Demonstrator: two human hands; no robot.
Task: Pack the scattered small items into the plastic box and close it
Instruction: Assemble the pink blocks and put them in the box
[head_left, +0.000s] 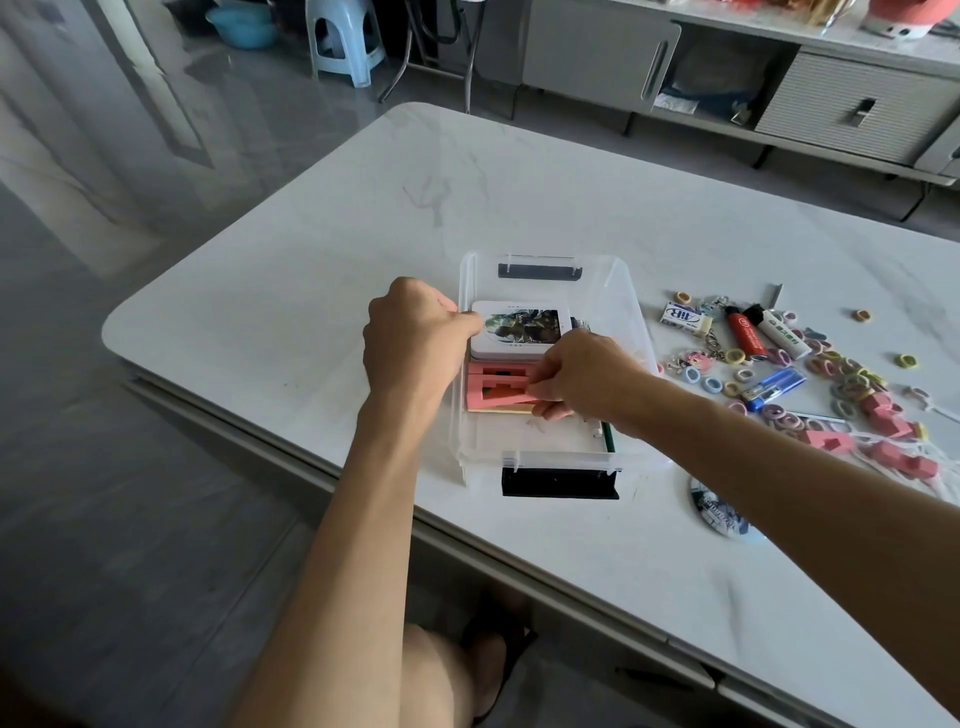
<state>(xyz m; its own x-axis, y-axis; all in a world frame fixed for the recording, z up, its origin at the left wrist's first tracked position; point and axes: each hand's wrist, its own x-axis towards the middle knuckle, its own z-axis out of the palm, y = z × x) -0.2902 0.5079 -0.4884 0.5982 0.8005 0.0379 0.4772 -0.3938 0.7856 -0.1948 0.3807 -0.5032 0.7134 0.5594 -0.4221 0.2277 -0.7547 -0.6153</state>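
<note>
A clear plastic box (636, 312) is set mid-tabletop (311, 260). A white picture-lidded case (519, 327) and pink blocks (493, 387) are held in it. Its left wall is gripped by the left hand (415, 338), and one of the pink blocks is pinched inside it by the right hand (582, 374). To the right are scattered an eraser (685, 316) marked "AiR", three lighters (745, 335) and many small rings (852, 379).

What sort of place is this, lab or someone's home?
Most likely a home, probably a living or dining room: a marble-look table, a plastic stool and wash basin on the tiled floor, and a low cabinet behind.
</note>
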